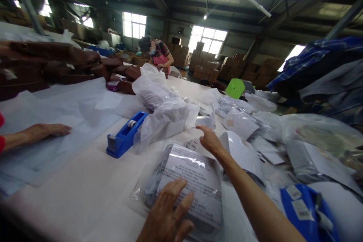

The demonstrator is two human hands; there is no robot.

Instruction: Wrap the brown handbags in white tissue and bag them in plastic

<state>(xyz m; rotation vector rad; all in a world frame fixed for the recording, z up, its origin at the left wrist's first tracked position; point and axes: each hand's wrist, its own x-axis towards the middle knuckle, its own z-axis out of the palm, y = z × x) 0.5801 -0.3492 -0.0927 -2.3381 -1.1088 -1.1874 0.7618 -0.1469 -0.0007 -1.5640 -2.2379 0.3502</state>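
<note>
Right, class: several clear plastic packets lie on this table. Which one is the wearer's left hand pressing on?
The packet with the printed white label, nearest the camera: the left hand lies flat on it. The other packets lie untouched further off, past the right hand.

Left hand (167,215) flat on bagged packet (193,185) at table's (85,196) near edge. Right hand (210,140) beyond packet, near stuffed plastic bags (164,109). Tape dispenser (126,134) left of bags. Co-worker's hand (45,130) far left on tissue sheets (56,121). Loose packets (283,136) heaped right.
</note>
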